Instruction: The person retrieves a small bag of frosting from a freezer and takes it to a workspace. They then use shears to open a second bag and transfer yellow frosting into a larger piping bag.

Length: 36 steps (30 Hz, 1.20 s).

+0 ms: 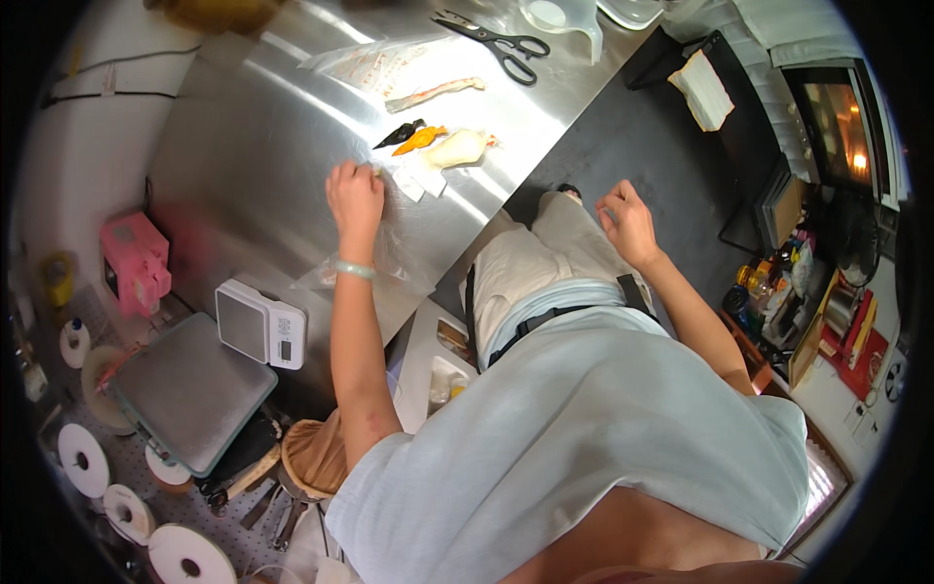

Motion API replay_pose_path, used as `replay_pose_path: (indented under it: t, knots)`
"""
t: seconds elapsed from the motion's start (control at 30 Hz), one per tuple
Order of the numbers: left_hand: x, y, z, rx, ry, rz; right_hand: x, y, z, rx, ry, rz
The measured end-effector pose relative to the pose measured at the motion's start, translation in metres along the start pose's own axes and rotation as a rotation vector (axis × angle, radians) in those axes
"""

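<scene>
Far left, pink plastic box [134, 263], then white digital scale [261, 324] with a grey top, both clear of the hands. Left hand [355, 202] low over the steel tabletop [292, 127], fingers curled narrow; can't tell if anything is pinched. Crumpled clear plastic [394, 255] beside the wrist; a sleeve could probably snag it and drag it. Just right of the fingers, small black tapered bag [400, 134], orange tapered bag [419, 141] and white folded paper-like piece [420, 183]; a careless sweep would likely knock these. Both bags: long axis lower left to upper right, pointed ends lower left. Paper's axis unclear. Cream-coloured bag [457, 149] further right, slanting similarly. Right hand [628, 219] off the table, over the floor, loosely curled, nothing seen in it; finger gap can't be told.
</scene>
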State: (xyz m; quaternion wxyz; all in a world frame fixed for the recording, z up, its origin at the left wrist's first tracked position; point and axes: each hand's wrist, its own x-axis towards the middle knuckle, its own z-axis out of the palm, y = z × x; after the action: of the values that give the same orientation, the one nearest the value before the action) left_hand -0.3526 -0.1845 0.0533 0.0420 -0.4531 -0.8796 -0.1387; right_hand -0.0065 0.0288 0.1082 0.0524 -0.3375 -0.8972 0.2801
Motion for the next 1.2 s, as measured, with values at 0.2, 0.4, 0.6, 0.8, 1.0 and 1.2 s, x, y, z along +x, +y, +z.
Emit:
replay_pose_path:
  t: [0.2, 0.4, 0.6, 0.8, 1.0, 1.2]
  knots:
    - [-0.011, 0.059, -0.046, -0.644, 0.030, -0.439, -0.008, 0.011, -0.019, 0.250, 0.035, 0.093]
    - [0.009, 0.207, -0.071, -1.675, -0.248, -0.579, -0.030, 0.026, -0.077, 0.768, 0.075, 0.167]
    - [0.015, 0.388, -0.054, -1.874, -0.564, -0.420, -0.093, 0.100, -0.168, 0.951, 0.237, 0.177]
    - [0.000, 0.568, -0.031, -1.812, -0.919, -0.240, -0.182, 0.201, -0.243, 1.063, 0.436, 0.257]
    - [-0.018, 0.716, -0.006, -1.654, -1.395, -0.035, -0.264, 0.261, -0.288, 1.370, 0.794, 0.370]
    - [-0.045, 0.843, 0.015, -1.392, -1.804, 0.308, -0.340, 0.311, -0.315, 1.194, 1.003, 0.551]
